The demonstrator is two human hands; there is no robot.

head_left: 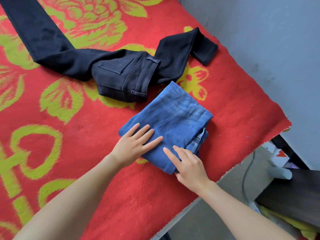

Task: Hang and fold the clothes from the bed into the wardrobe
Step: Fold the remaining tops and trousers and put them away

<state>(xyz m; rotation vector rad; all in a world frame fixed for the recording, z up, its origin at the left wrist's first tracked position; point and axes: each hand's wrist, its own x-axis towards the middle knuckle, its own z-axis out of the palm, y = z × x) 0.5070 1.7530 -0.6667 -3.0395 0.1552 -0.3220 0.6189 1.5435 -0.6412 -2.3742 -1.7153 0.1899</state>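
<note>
A pair of blue jeans [174, 116] lies folded into a compact rectangle on the red and green blanket [90, 153] that covers the bed. My left hand [133, 144] lies flat on the near left part of the fold, fingers straight and spread. My right hand [188, 163] rests on the near right corner, fingers straight on the denim, the thumb hidden at the edge. Behind the blue pair, black jeans [121, 73] lie unfolded, one leg stretched to the far left, the other bent to the right.
The bed's edge runs diagonally on the right beside a grey wall [277, 49]. Below it are a dark wooden surface [294, 196], a white box with a red mark [278, 158], a cable and some yellow cloth [308, 231] on the floor.
</note>
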